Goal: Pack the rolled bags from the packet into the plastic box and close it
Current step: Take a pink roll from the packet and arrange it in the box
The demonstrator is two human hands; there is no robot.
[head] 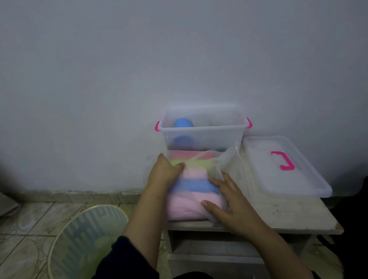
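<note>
Small table [291, 210] against the wall carries everything: clear plastic box [203, 136] at its back edge w/ one blue roll [183, 123] inside, lid [286, 167] (pink handle up) lying on the table's right part. Packet [194, 181] of pink, blue & yellow rolled bags sits on the table just in front of the box; left hand [164, 173] curls over its left side, right hand [225, 199] presses its right side w/ fingers spread, fairly straight.

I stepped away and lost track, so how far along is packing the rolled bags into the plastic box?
Early on. Done: one blue roll already lies in the open plastic box. In hand: the left hand and right hand are on the packet, which looks full of pink, blue and yellow rolls. Left: moving those rolls over, then fitting the lid, which lies on the table to the box's right.
</note>
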